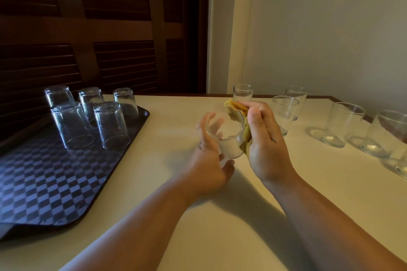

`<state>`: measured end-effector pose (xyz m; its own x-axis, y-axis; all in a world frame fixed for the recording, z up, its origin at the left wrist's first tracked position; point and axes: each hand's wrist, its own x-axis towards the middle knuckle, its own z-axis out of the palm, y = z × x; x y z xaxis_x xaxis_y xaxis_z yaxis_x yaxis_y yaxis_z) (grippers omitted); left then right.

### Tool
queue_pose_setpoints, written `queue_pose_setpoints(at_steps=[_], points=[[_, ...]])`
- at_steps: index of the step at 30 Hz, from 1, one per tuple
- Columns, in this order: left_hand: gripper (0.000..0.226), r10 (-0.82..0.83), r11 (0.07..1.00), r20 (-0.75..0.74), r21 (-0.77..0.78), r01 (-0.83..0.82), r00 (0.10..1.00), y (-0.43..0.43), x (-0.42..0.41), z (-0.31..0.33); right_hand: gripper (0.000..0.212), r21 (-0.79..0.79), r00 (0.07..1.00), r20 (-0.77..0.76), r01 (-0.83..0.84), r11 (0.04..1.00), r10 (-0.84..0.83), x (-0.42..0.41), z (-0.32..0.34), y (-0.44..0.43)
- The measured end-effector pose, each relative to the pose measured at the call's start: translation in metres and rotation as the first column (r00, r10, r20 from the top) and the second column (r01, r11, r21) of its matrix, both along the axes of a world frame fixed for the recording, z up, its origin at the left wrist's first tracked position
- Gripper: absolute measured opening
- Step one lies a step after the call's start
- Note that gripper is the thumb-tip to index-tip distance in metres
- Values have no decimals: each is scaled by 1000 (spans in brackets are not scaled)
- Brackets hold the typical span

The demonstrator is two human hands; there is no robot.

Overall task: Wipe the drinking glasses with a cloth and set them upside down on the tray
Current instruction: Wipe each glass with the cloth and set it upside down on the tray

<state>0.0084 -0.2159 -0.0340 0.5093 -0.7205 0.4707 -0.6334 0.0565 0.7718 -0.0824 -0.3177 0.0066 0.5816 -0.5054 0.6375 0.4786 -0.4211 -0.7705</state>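
Observation:
My left hand (209, 160) grips a clear drinking glass (226, 134), held tilted above the table. My right hand (264, 138) holds a yellow cloth (239, 106) pressed against the glass's right side. Most of the cloth is hidden behind that hand. On the left lies a dark checkered tray (55, 182) with several glasses standing upside down at its far end, the nearest one (111, 125) by the tray's right rim. Several upright glasses wait on the right, one (284, 114) just behind my right hand.
The cream table (198, 237) ends at a dark louvred door at the back left and a pale wall at the back right. More upright glasses (343, 123) line the table's right edge, some cut off by the frame.

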Motion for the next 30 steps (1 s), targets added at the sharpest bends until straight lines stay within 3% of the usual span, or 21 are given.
queue_pose_setpoints(at_steps=[5,11,16,20,22,27,30], points=[[96,95,984,-45,-148,-101,994,-4,-2,3,29,-8,991,-129,37,999,-37,3,-9,-10],[111,73,997,20,-24,-72,997,-6,0,-6,32,6,1000,-7,2,1000,-2,1,0,1],[97,75,986,-79,-142,-86,994,-3,-3,4,28,-12,985,-164,60,998,-61,4,-8,-11],[110,67,997,15,-27,-67,998,-3,-5,-2,31,24,999,-48,11,1000,-10,1,-2,-1],[114,45,999,-31,7,-45,998,-3,-6,-3,31,8,1000,-14,5,1000,-5,0,1,0],[106,62,992,-139,-99,-76,988,-2,-6,7,29,17,977,-207,55,998,-50,3,-8,-8],[119,76,996,-43,41,-74,996,0,-7,2,30,67,993,-121,24,997,-16,1,-4,0]])
